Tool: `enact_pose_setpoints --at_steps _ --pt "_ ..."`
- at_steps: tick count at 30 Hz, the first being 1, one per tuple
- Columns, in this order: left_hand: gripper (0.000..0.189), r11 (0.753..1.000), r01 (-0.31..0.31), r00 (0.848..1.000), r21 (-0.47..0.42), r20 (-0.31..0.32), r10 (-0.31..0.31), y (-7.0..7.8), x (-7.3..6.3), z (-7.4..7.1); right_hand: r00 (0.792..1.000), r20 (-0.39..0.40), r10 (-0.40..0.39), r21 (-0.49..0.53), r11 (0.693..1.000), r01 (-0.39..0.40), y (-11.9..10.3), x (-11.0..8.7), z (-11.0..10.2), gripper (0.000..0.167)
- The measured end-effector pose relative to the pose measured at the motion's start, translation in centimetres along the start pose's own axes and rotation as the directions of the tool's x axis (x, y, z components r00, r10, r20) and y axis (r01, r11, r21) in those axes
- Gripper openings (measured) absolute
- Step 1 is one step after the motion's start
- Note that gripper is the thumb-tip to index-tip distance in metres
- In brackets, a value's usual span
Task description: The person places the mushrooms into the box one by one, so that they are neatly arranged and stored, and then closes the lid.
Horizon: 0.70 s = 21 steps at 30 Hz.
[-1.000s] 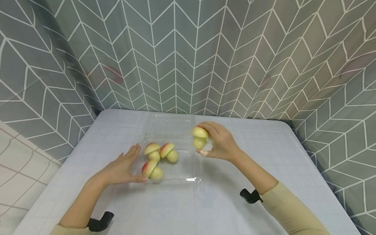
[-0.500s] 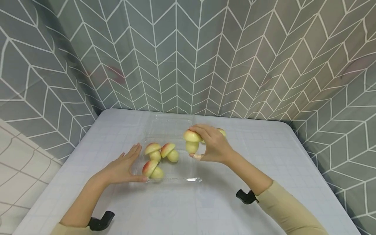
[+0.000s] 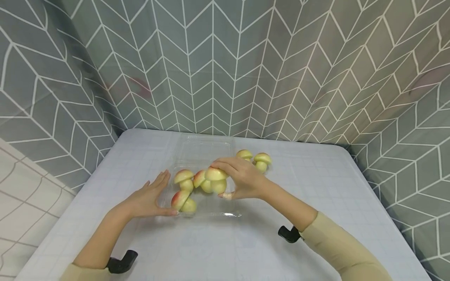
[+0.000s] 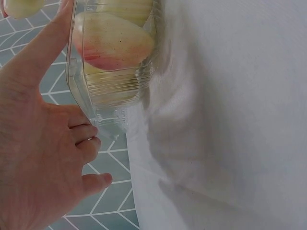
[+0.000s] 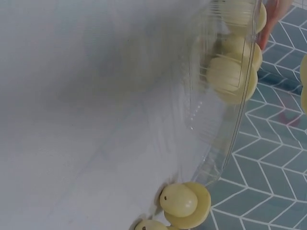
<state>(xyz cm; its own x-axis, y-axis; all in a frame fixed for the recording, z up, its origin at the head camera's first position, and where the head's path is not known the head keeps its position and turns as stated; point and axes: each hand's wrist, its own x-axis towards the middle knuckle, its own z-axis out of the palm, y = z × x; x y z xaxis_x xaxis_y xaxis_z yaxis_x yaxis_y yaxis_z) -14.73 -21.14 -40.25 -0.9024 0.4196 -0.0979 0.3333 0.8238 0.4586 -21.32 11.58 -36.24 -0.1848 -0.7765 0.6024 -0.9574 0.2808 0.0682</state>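
Three mushrooms (image 3: 181, 176) lie in the box (image 3: 218, 207); the right hand (image 3: 244, 178) pinches a fourth mushroom (image 3: 216, 179) over it. Two loose mushrooms (image 3: 262, 158) are left on the bench (image 3: 211, 249) at the box's 2 o'clock. The left hand (image 3: 147, 201), fingers straight, touches its 9 o'clock side.

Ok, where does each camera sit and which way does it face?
Head: on the head, looking forward and down at the table; left hand, right hand and sleeves show.
Left wrist: on that wrist, facing the clear container; left hand shows.
Right wrist: on that wrist, facing the container and two mushroom shapes outside it; part of the left hand shows.
Head and right wrist share those shapes.
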Motion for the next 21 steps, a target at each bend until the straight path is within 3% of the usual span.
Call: enact_pose_setpoints --at_steps 9,21 --pt "0.124 1.0 -0.009 1.0 0.003 -0.009 0.009 -0.1 -0.1 0.0 0.992 0.125 -0.032 0.067 0.997 0.024 -0.6 0.9 1.4 0.079" --pt "0.123 1.0 -0.01 1.0 -0.006 -0.008 0.01 0.0 -0.2 -0.1 0.949 0.311 -0.043 0.054 0.998 0.028 -0.9 0.5 3.8 0.08"
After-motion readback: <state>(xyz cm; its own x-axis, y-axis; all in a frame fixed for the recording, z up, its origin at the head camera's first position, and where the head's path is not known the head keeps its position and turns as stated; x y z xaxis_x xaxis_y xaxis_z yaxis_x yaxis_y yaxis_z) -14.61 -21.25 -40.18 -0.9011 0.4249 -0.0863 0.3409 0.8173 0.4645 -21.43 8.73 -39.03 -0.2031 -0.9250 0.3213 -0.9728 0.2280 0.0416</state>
